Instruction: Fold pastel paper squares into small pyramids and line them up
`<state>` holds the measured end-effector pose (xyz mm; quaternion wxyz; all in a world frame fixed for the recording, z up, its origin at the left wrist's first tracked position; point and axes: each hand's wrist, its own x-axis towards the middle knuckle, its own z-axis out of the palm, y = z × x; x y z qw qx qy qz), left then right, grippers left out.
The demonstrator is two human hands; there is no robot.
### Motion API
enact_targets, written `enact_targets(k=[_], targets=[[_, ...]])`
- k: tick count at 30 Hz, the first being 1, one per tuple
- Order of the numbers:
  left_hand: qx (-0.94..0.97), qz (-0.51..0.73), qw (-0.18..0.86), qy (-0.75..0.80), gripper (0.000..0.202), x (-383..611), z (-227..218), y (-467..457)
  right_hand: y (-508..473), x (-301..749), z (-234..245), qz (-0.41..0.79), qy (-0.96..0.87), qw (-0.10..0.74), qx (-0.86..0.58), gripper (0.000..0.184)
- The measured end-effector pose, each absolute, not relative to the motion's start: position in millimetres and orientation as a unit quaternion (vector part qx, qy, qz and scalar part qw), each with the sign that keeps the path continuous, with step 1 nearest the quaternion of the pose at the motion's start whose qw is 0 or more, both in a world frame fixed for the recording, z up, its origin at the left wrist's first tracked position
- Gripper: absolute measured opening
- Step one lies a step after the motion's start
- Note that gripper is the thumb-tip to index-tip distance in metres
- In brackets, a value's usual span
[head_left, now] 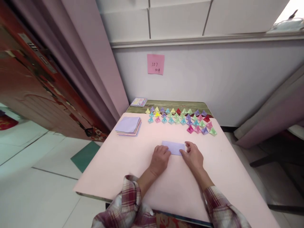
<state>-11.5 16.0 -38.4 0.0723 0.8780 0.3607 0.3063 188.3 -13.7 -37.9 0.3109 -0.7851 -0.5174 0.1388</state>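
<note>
A lilac sheet of paper (174,148), folded into a narrow rectangle, lies flat on the pink table cover (142,148) in front of me. My left hand (161,160) has its fingers curled and pressed on the paper's left end. At the right end, my right hand (193,156) holds the paper, with the thumb at the near corner and the bent fingers by the far corner. Beyond both hands stand rows of small folded paper shapes (177,120) in many colours. A stack of square paper (128,126), lilac on top, sits to the left.
A paper pack (139,102) lies at the table's back left corner. On the wall behind hangs a pink handwritten note (155,64). A green sheet (85,155) is on the tiled floor to the left, near a red door (30,95) and a purple curtain (95,63).
</note>
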Motion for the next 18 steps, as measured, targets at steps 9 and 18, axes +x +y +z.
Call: enact_targets(k=[9, 18], targets=[[0.897, 0.252, 0.085, 0.354, 0.016, -9.9, -34.5, 16.4, 22.5, 198.9, -13.6, 0.165, -0.597, 0.127, -0.775, 0.047], [0.894, 0.263, 0.087, 0.353, 0.015, -10.8, -34.7, 14.2, 14.1, 193.0, -21.9, 0.215, -0.571, 0.225, -0.760, 0.039]])
